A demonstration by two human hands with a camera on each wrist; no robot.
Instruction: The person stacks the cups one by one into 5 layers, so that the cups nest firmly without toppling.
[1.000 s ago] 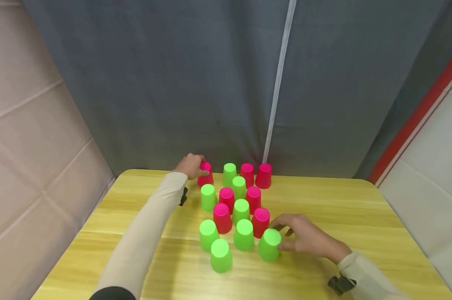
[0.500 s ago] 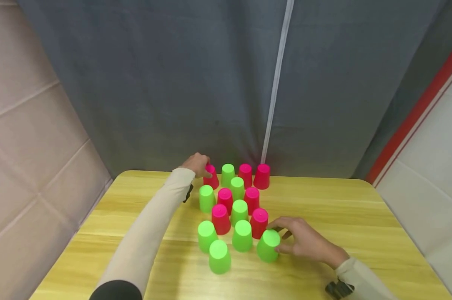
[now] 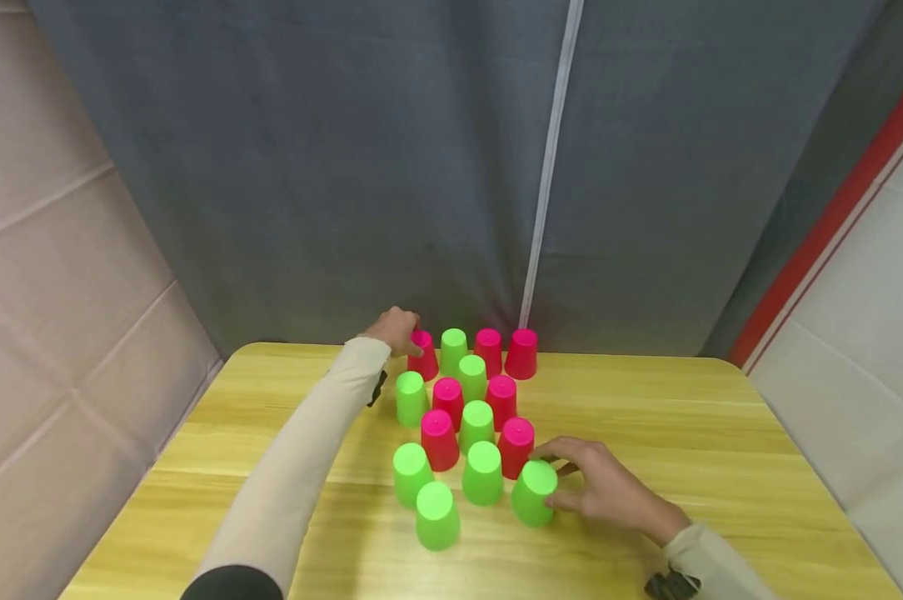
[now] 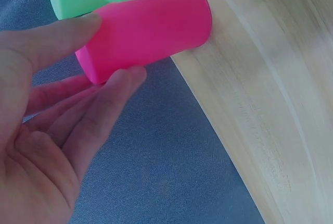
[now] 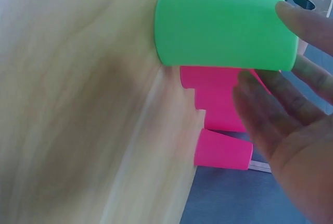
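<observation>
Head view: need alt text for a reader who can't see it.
A person's left hand grips a pink cup at the far left of a cluster of upside-down pink and green cups on a yellow wooden table. The right hand holds a green cup at the near right. A grey curtain hangs behind.

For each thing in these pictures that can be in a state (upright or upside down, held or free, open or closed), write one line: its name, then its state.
Left hand: fingers curled round the far-left pink cup.
Far-left pink cup: upside down on the table, held.
Right hand: fingers on the near-right green cup.
Near-right green cup: upside down, held.
Other pink and green cups: upside down, standing free.
Table: bearing all the cups.
</observation>
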